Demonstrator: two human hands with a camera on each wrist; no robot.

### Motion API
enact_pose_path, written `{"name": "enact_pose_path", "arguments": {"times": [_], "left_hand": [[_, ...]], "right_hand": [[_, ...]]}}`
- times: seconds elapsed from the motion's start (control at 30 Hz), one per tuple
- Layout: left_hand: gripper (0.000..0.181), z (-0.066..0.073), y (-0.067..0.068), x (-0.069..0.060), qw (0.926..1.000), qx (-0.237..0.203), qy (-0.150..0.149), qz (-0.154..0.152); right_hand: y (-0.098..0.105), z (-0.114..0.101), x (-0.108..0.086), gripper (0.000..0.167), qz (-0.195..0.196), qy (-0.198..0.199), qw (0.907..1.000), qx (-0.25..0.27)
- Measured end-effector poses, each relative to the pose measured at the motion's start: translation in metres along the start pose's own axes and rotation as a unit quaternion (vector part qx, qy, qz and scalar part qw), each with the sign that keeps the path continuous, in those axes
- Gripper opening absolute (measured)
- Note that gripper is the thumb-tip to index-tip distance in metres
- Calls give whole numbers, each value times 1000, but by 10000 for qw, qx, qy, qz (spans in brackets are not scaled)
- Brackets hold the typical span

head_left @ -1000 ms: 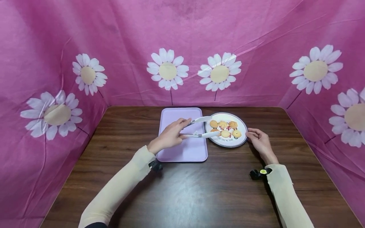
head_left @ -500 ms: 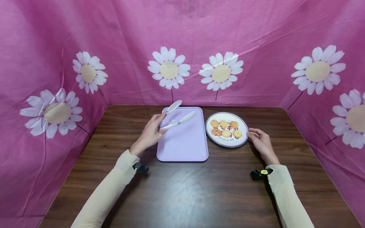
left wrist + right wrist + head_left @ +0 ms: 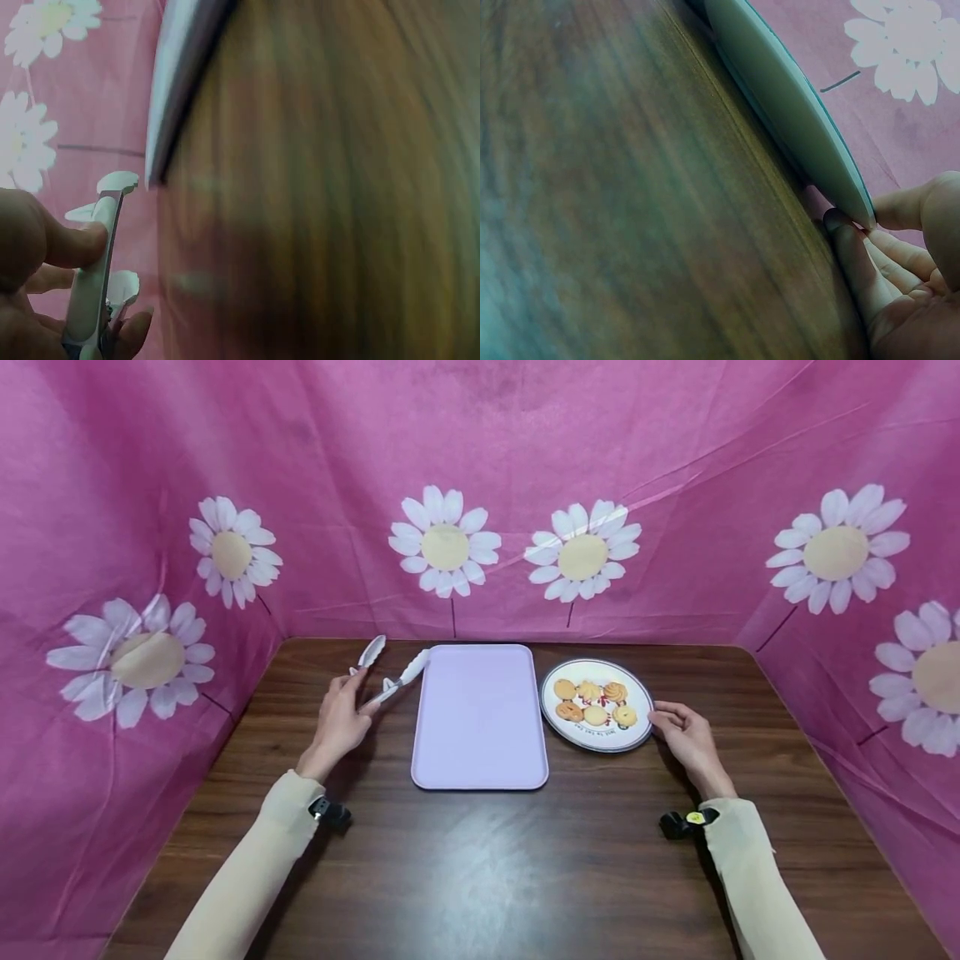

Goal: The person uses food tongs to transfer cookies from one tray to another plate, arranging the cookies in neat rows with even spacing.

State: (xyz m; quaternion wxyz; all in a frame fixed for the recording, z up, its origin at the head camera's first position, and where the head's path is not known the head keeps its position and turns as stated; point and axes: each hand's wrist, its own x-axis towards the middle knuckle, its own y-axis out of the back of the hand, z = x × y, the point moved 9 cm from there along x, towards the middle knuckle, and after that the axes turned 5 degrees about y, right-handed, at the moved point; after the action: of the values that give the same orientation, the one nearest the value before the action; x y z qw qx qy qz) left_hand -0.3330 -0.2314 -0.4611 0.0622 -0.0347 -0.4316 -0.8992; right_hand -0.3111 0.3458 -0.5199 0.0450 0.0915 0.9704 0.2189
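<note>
White-tipped tongs (image 3: 405, 675) are held in my left hand (image 3: 340, 724), left of the lilac tray (image 3: 480, 718). Their two arms stand spread apart, with nothing between the tips. In the left wrist view, the thumb and fingers lie around the tongs (image 3: 94, 277). On the right, my right hand (image 3: 690, 743) pinches the rim of a white plate (image 3: 592, 742) with a dark edge. Several cookies (image 3: 596, 716) of different shapes sit on that plate. The right wrist view has the plate (image 3: 795, 112) from the side, its rim between thumb and fingers.
The tray lies flat, close to the plate's left side. Under everything is a dark wood-grain table (image 3: 480, 868). A pink cloth (image 3: 510, 443) printed with white daisies hangs along the back and both sides.
My left hand has moved left with the tongs, from over the plate's left edge, across the tray, to the table left of it. The right hand keeps its pinch on the plate.
</note>
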Motion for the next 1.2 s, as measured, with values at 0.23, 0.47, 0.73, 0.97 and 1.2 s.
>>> {"name": "enact_pose_path", "arguments": {"times": [0.23, 0.47, 0.73, 0.97, 1.2], "left_hand": [[67, -23, 7, -4, 9991, 266, 311, -84], [63, -23, 6, -6, 9986, 530, 85, -6], [67, -27, 2, -9, 9963, 846, 138, -106], [71, -27, 1, -13, 9953, 836, 53, -483], [69, -24, 8, -19, 9964, 643, -86, -538]], "right_hand": [[2, -3, -3, 54, 55, 67, 10000, 43], [3, -2, -2, 52, 75, 72, 9999, 51], [-1, -6, 1, 53, -43, 402, 9974, 598], [-4, -5, 0, 56, -278, 151, 9968, 739], [-2, -16, -9, 59, -296, 76, 9982, 510]]}}
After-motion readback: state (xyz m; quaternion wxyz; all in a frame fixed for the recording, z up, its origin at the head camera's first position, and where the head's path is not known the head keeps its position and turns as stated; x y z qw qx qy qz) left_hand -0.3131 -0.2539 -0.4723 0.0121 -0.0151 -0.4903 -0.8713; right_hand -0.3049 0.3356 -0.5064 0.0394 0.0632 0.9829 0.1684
